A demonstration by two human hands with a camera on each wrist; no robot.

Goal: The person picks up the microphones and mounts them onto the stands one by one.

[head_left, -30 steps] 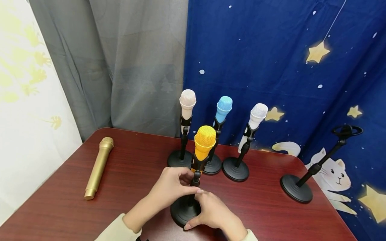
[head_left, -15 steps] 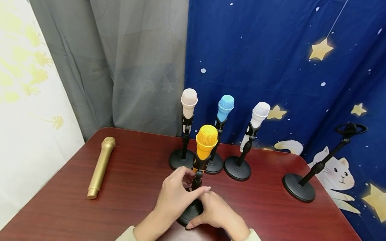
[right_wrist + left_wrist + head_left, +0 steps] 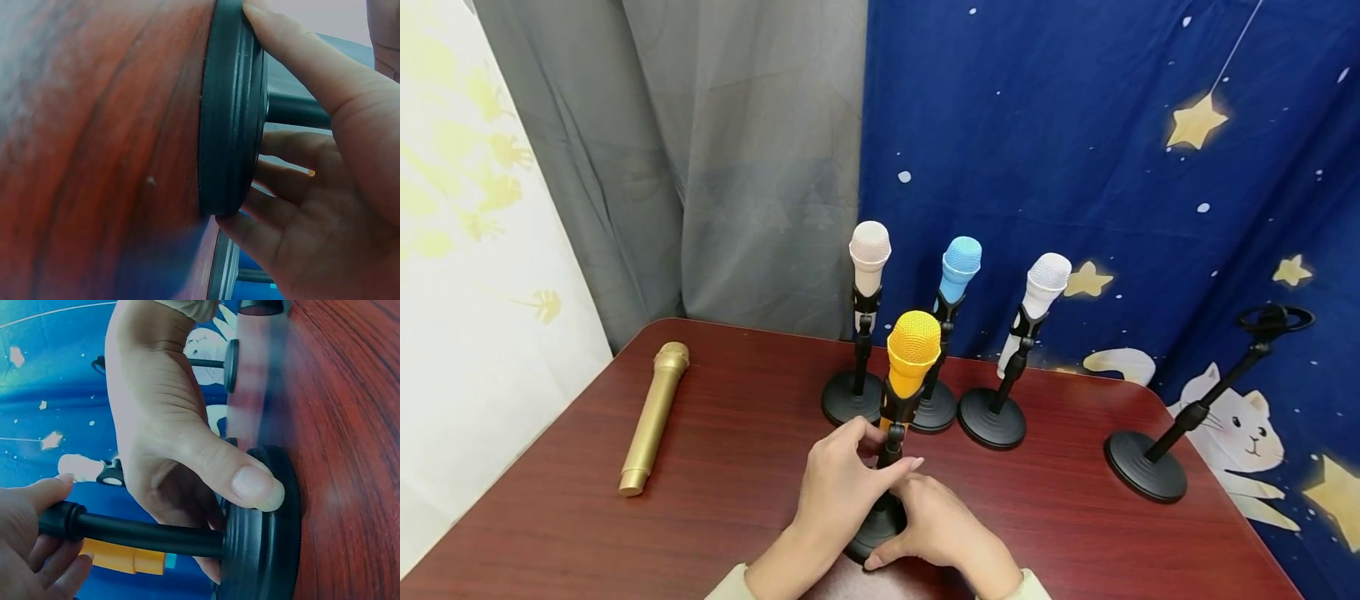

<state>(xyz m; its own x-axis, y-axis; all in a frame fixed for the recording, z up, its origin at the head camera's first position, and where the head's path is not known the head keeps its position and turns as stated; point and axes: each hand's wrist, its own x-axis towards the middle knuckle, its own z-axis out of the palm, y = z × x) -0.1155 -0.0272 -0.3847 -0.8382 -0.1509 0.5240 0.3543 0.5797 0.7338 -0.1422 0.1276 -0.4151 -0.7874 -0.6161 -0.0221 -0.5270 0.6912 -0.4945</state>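
A yellow microphone [image 3: 913,354] sits in the clip of a black microphone stand [image 3: 880,529] at the front middle of the table. My left hand [image 3: 841,475] curls its thumb and fingers round the stand's pole, just below the clip. In the left wrist view its fingers [image 3: 69,575] lie about the dark collar of the pole. Lower down, my right hand [image 3: 936,525] grips the round base, thumb [image 3: 300,53] on the near rim and fingers spread over the far side. That base rests flat on the table in the right wrist view.
Behind stand a beige microphone [image 3: 869,254], a blue microphone [image 3: 961,267] and a white microphone [image 3: 1045,283], each on its own stand. A stand with a bare ring holder [image 3: 1146,467] is at the right. A gold microphone [image 3: 655,417] lies on the table [image 3: 737,400] at the left.
My left hand has shifted right and turned more upright, its thumb reaching farther across the pole. The right hand keeps its hold on the base. The whole view has shifted slightly.
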